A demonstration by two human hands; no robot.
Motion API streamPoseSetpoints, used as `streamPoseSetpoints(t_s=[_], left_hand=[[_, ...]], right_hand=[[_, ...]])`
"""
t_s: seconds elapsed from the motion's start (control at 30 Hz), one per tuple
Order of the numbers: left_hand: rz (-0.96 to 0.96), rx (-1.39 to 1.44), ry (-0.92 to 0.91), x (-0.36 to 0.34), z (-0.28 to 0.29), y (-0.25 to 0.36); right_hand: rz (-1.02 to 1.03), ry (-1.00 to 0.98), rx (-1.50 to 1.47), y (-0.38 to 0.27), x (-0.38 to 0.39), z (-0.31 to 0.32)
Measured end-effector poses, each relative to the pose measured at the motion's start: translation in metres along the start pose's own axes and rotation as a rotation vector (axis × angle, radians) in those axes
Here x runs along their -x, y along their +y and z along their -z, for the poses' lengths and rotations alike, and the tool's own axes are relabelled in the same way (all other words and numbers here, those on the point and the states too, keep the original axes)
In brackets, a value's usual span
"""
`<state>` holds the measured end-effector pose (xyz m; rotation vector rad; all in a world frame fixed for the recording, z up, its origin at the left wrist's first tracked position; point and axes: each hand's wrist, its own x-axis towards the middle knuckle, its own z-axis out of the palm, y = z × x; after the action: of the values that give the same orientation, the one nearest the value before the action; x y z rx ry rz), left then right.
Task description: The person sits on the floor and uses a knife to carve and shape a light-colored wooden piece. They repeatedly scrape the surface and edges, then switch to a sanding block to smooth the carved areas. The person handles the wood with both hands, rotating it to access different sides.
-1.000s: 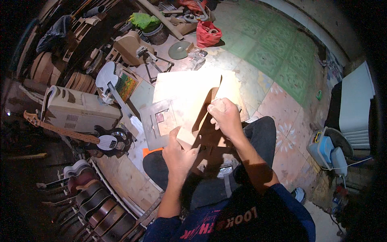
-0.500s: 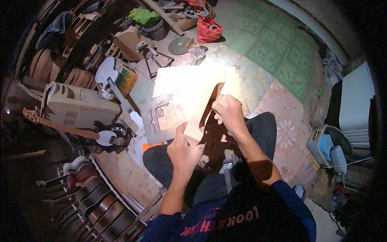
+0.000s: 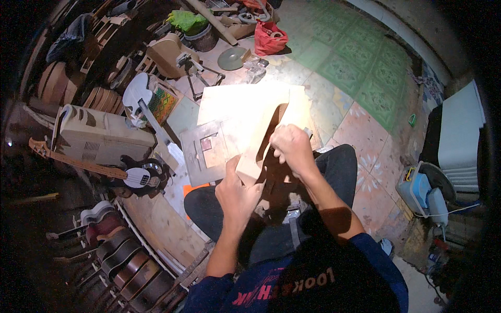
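L hand (image 3: 236, 194) clamps near end of pale wood pc (image 3: 250, 168), thumb & fingers round it; pc runs fwd from there, passing just left of R hand (image 3: 292, 148). R hand balled up, fingers curled in; can't tell what, if anything, it pinches. Grey cut-out plate (image 3: 190, 152) fwd-left of L hand; bright board (image 3: 225, 107) ahead of both hands. Dark bass gtr (image 3: 137, 178) farther left of L hand.
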<state>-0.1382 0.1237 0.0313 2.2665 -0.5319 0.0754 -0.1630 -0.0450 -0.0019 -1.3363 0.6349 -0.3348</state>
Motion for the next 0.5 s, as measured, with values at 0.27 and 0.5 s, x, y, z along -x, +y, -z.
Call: streamPoseSetpoints(t_s=[0.27,0.5], left_hand=[[0.022,-0.021,-0.013,-0.003,0.0,-0.004],[0.044,-0.068,0.001,-0.009,0.003,-0.009]], right_hand=[[0.103,0.001,-0.031,0.014,-0.006,-0.004],[0.271,0.033,-0.036,0.02,-0.001,-0.018]])
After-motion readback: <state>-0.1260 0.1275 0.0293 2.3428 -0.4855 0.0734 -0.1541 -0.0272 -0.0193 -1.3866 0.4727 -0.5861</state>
